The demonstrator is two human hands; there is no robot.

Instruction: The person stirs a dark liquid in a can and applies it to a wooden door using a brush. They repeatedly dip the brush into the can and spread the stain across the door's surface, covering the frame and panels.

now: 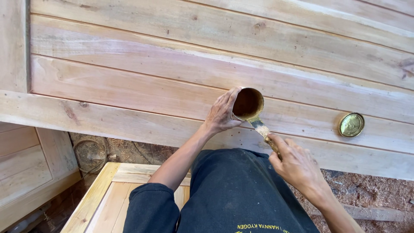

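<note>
My left hand point(221, 113) grips a small round tin can point(247, 103), tilted so its brown inside faces me. My right hand point(294, 162) holds the handle of a paintbrush point(261, 128) whose bristle end sits at the can's lower rim. Both hover over a large panel of pale wooden planks point(172, 82) lying flat in front of me. The can's round golden lid point(351, 124) rests on the planks to the right, apart from both hands.
A second light wooden frame point(97, 194) lies under my left arm. More wooden panelling point(21, 164) stands at the lower left. Sawdust-covered ground point(366, 192) shows at the lower right, and a coil of wire point(89, 153) lies on dirt below the panel.
</note>
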